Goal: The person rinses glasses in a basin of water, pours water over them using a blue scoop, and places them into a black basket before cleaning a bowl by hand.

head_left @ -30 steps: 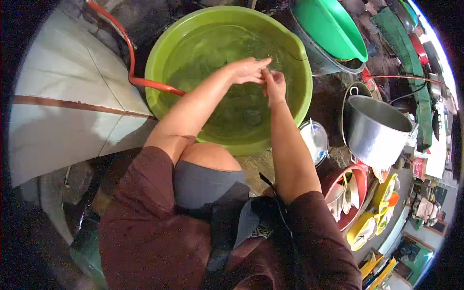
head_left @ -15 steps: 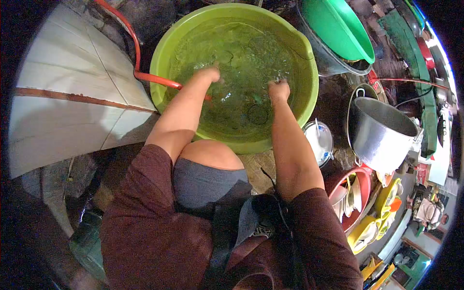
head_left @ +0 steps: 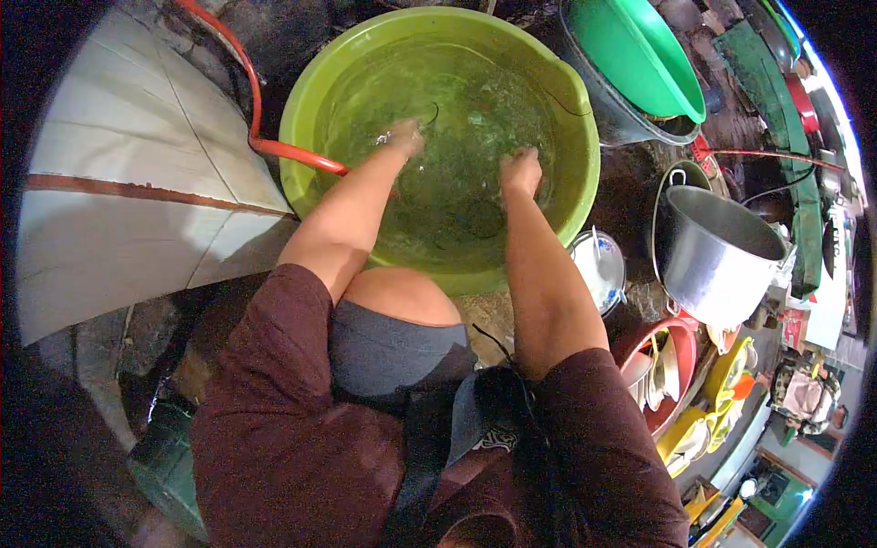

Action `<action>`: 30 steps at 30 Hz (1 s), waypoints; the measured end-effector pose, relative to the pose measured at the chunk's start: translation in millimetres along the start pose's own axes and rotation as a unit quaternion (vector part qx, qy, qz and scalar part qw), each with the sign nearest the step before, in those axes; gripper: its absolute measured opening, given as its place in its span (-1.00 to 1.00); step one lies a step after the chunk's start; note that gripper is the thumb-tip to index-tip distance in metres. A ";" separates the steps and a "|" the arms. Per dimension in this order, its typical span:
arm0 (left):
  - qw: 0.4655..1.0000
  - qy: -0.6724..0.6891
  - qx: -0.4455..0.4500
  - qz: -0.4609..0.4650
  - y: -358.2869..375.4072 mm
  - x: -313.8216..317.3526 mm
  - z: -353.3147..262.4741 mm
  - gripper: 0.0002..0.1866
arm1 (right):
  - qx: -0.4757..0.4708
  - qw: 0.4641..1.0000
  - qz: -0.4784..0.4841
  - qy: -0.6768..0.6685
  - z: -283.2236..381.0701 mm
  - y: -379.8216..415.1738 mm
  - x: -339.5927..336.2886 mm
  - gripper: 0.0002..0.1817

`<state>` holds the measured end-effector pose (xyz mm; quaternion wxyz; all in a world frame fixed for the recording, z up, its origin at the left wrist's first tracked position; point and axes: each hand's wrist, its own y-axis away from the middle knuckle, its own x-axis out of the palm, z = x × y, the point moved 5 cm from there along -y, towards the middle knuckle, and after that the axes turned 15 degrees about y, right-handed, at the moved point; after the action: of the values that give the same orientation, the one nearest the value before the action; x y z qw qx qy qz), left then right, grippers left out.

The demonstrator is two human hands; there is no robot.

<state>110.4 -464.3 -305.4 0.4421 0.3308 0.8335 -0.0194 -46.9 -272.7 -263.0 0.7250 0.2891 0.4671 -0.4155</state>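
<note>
A large green basin [head_left: 580, 196] full of rippling water stands in front of my knees. Both hands are at the water inside it. On the left side, my left hand [head_left: 403, 137] is partly in the water and blurred, with a thin dark curved thing [head_left: 433, 113] beside it. My right hand [head_left: 521, 172] is on the right side, its fingers bent and their tips hidden by water and glare; whether it holds anything does not show. A red hose [head_left: 297, 153] runs over the left rim into the water.
To the right are a bright green basin [head_left: 639, 55] in a dark tub, a large metal pot [head_left: 717, 260], a white plate [head_left: 598, 271], and a red basin [head_left: 687, 352] of dishes. A tiled ledge [head_left: 155, 219] lies left. A person [head_left: 808, 395] shows far right.
My left hand has shifted slightly and opened up at the water's surface. My right hand has moved a little left. The dark curved thing now stands out more beside my left hand.
</note>
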 end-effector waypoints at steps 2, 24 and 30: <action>0.992 -0.068 -0.071 0.079 6.5 -6.9 -10.6 -0.59 | 0.003 1.000 0.004 0.015 8.8 3.6 -7.7 -0.57; 0.991 -0.122 0.049 -0.024 26.8 -20.1 -25.3 -0.79 | -0.025 0.995 0.047 0.089 23.7 20.5 -29.6 -0.60; 0.991 -0.117 0.063 -0.002 38.1 -27.9 -49.9 -0.85 | -0.134 0.987 0.031 0.077 52.7 23.7 -79.1 -0.64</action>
<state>106.8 -433.2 -244.2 0.5152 0.3513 0.7738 -0.1113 -20.4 -277.4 -168.7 0.7312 0.2347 0.5642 -0.3030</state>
